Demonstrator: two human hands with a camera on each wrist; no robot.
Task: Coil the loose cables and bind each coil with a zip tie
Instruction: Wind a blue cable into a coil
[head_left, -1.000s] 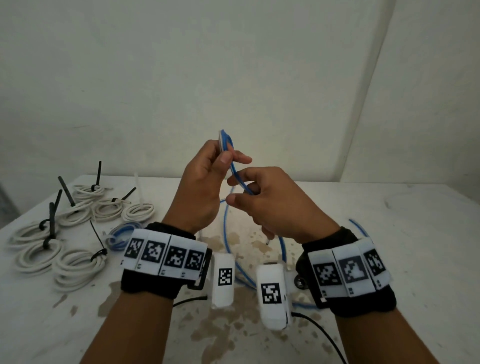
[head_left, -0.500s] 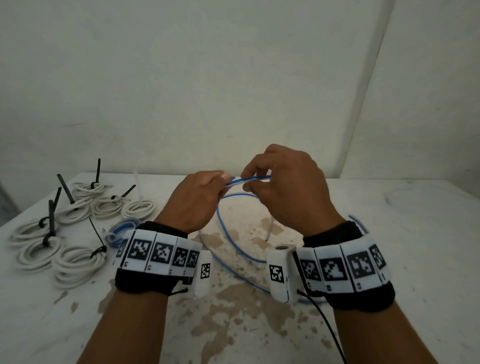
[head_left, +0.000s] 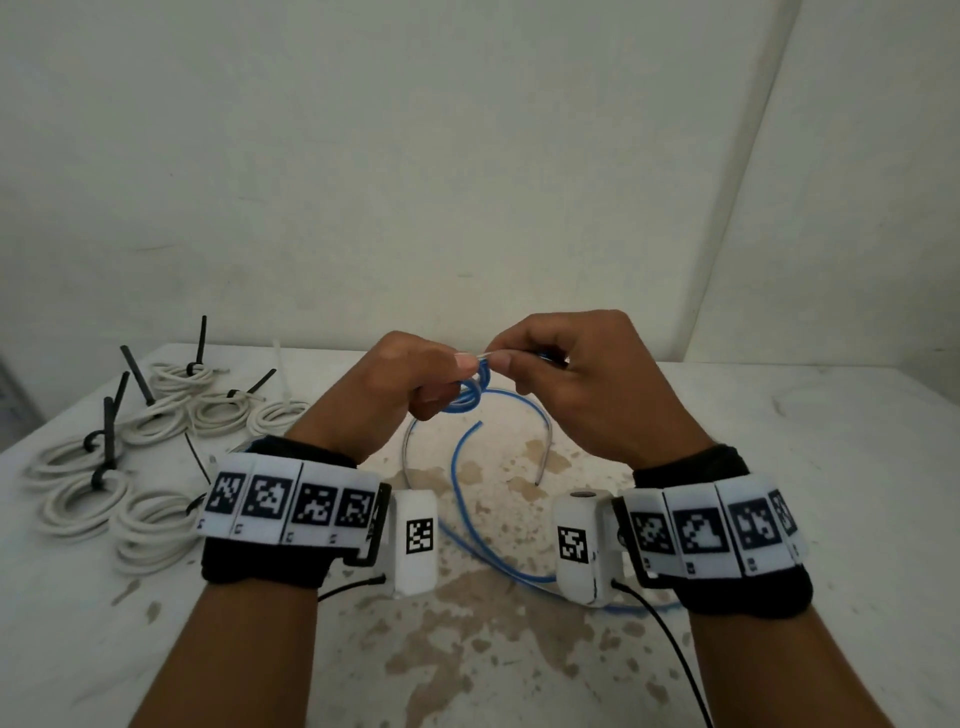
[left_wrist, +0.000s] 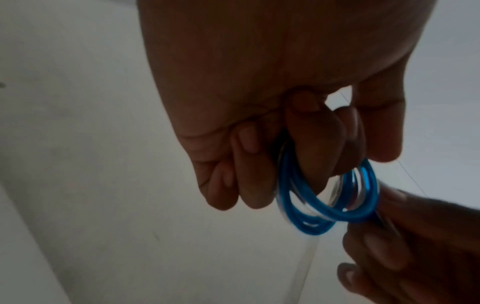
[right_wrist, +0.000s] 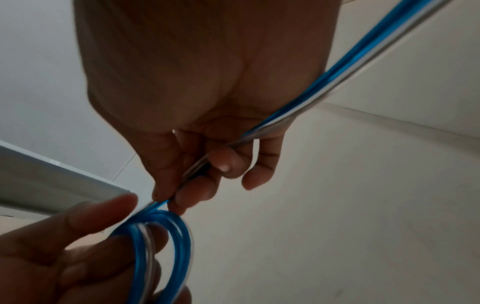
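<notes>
Centre of the head view: the left hand (head_left: 410, 382) holds a small coil of blue cable (head_left: 470, 397) looped round its curled fingers (left_wrist: 309, 148), above the worktop (head_left: 779, 467). The right hand (head_left: 587, 384) pinches the cable's free run just beside the coil; the slack trails down to the stained surface between the wrists. At left of the frame lie white cable coils (head_left: 83, 499), each bound with a black zip tie (head_left: 109, 431), well apart from the hands.
</notes>
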